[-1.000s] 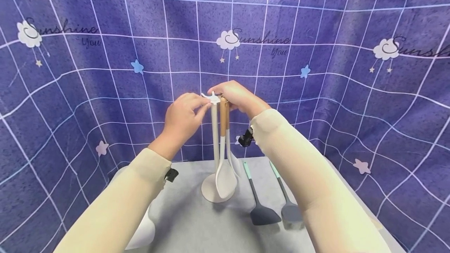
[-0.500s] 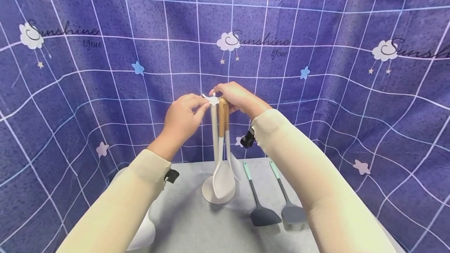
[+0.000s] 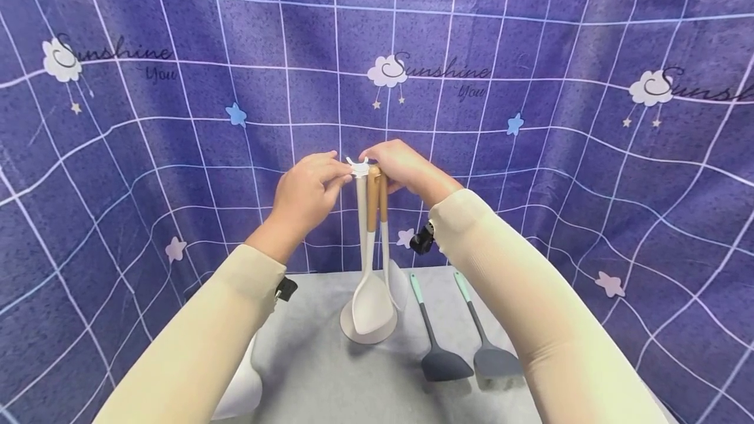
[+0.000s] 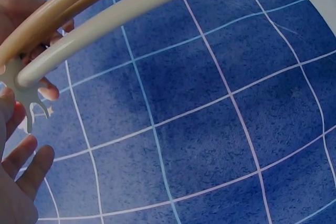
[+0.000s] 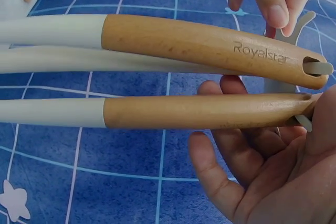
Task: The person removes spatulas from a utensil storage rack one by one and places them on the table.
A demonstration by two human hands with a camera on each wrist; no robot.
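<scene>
A pale utensil stand (image 3: 362,214) rises from a round base. Two white-headed utensils with wooden handles hang from its hooks: a broad spoon (image 3: 374,306) in front and a rounder utensil (image 3: 398,286) behind it to the right. My left hand (image 3: 307,192) pinches one hook at the stand's top between thumb and finger. From the other side my right hand (image 3: 406,162) grips around the hooked top, with its fingers curled behind the wooden handles (image 5: 210,111). Its thumb is mostly hidden in the right wrist view.
Two dark grey turners with mint handles, one nearer (image 3: 444,365) and one farther right (image 3: 497,362), lie on the grey table (image 3: 330,385). A white utensil (image 3: 241,388) is partly covered by my left sleeve. A purple checked curtain (image 3: 306,38) hangs close behind the stand.
The hooked top has turned slightly, and the hanging spoon's head has swung left over the base. Both hands stay at the top of the stand.
</scene>
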